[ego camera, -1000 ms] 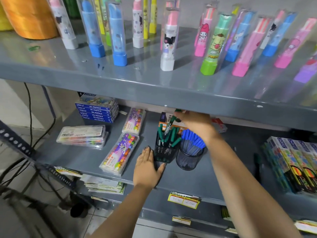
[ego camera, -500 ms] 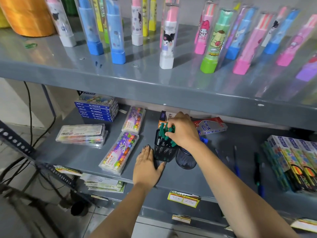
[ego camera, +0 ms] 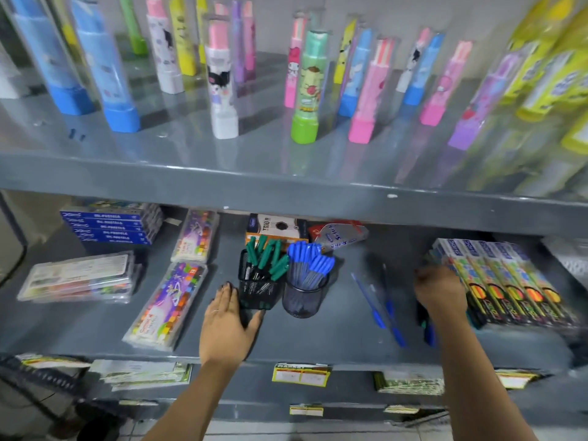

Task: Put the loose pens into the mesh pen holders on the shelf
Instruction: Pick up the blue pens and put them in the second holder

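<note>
Swung the right hand [ego camera: 440,289] from the green-pen holder [ego camera: 257,289] toward loose blue pens [ego camera: 380,305] near the shelf's [ego camera: 334,353] front edge; grip blurred, cannot tell. Left hand [ego camera: 226,326] lay open, flat, beside that holder. Could roll pens off.

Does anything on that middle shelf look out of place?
Yes. A few blue pens lie loose and slanted on the bare shelf, right of the round mesh holder, while the rest stand in holders. The right hand is beside them.
</note>
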`<state>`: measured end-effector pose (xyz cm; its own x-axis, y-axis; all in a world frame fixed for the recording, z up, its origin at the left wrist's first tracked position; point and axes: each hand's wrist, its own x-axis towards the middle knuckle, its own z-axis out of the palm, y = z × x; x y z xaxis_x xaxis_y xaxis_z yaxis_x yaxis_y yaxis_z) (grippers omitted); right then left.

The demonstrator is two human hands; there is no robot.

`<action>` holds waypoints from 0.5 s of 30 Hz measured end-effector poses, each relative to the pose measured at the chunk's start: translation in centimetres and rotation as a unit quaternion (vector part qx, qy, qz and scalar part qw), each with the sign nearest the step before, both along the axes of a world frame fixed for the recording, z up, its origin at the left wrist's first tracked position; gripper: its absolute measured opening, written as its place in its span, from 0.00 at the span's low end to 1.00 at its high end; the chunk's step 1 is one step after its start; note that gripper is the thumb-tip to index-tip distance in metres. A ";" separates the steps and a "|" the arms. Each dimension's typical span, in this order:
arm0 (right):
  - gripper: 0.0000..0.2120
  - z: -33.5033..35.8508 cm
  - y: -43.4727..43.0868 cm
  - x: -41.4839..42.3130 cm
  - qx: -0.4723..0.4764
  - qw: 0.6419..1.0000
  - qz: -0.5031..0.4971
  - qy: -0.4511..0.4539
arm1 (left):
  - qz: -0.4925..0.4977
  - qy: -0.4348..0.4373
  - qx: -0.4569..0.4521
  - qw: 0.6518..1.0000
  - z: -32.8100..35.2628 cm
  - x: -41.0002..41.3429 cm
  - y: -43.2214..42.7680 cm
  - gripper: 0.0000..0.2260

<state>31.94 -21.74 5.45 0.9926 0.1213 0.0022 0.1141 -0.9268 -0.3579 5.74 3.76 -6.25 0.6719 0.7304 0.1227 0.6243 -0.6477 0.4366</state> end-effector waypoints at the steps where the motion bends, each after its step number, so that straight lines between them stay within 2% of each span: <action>1: 0.12 -0.9 -1.0 0.4 -0.013 1.000 0.001 0.021 | 0.000 0.000 0.000 1.000 0.0 0.0 0.0 0.37; 4: 0.15 -2.6 -2.1 0.8 -0.053 0.996 -0.006 0.069 | 0.003 -0.002 -0.001 1.000 0.0 -0.2 -0.2 0.36; 7: 0.19 -3.0 -1.3 0.3 -0.046 0.995 -0.038 0.079 | 0.007 -0.002 -0.001 1.000 0.0 -0.2 -0.3 0.36; 10: 0.17 -3.1 -0.5 0.3 -0.030 0.994 -0.060 0.081 | 0.006 -0.001 -0.004 1.000 0.1 -0.2 -0.2 0.37; 13: 0.15 -1.6 -0.7 -0.2 0.025 0.994 -0.079 0.069 | 0.005 -0.002 -0.003 1.000 0.2 -0.3 -0.1 0.37; 15: 0.13 0.3 -0.6 -0.6 0.113 0.989 -0.071 0.066 | 0.004 -0.002 -0.006 1.000 0.3 -0.3 -0.2 0.37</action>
<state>31.33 -22.37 5.70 0.9931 -0.0074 -0.1169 -0.0722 -0.8251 -0.5604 5.43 3.61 -5.98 0.6659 0.7369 0.1162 0.6277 -0.6376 0.4467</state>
